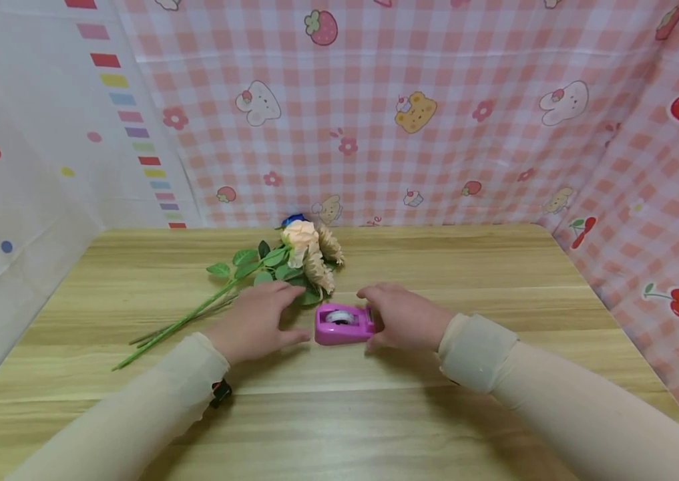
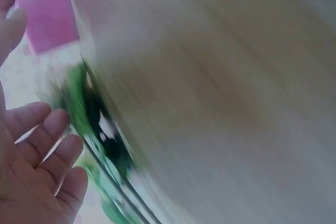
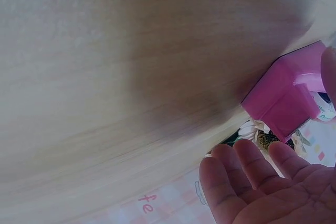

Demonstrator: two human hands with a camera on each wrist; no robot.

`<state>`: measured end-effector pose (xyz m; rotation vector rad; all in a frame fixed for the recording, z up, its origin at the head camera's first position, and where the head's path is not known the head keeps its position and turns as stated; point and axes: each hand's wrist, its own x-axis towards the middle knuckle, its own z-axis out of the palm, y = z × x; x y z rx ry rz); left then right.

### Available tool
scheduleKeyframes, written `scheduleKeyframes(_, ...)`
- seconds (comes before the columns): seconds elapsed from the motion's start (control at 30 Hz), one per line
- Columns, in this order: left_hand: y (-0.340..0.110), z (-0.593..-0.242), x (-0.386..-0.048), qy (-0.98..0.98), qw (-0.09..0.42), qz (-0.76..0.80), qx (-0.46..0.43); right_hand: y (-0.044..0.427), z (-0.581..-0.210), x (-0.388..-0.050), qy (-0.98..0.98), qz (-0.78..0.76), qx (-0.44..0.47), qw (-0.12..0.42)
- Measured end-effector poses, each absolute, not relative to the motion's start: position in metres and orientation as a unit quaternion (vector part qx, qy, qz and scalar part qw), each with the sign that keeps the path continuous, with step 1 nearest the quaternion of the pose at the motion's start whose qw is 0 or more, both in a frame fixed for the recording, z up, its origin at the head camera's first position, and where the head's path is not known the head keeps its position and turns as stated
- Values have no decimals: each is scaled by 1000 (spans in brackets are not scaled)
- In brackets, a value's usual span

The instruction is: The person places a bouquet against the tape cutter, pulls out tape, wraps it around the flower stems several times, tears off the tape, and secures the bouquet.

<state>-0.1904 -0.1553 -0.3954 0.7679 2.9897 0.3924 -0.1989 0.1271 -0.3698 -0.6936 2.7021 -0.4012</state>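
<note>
A pink tape dispenser [image 1: 345, 325] with a roll of clear tape [image 1: 340, 317] in it stands on the wooden table, between the two hands. To its left is my left hand [image 1: 259, 321], thumb and fingers spread apart, not touching it. My right hand [image 1: 406, 316] is at the dispenser's right end, around its cutter side; whether the thumb touches it I cannot tell. In the right wrist view the fingers [image 3: 252, 169] are extended, apart from the dispenser [image 3: 286, 90]. The left wrist view shows relaxed fingers [image 2: 50, 145] near green leaves [image 2: 79, 98], with the dispenser [image 2: 50, 14] beyond.
Behind the left hand lie artificial flowers: a peach rose [image 1: 301, 238], beige blooms [image 1: 318, 270] and a blue one [image 1: 294, 219]. Their green stems [image 1: 177, 325] slant to the front left. A pink checked cloth [image 1: 363, 133] hangs behind the table [image 1: 339, 421].
</note>
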Motion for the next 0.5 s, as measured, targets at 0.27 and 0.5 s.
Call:
scheduleKeyframes(0.27, -203, -394, -196, 984, -4, 92, 154, 128, -370, -198, 947, -139, -239, 164)
scheduleKeyframes(0.5, -242, -391, -203, 992, 12, 93, 80, 128, -370, -196, 948, -139, -239, 159)
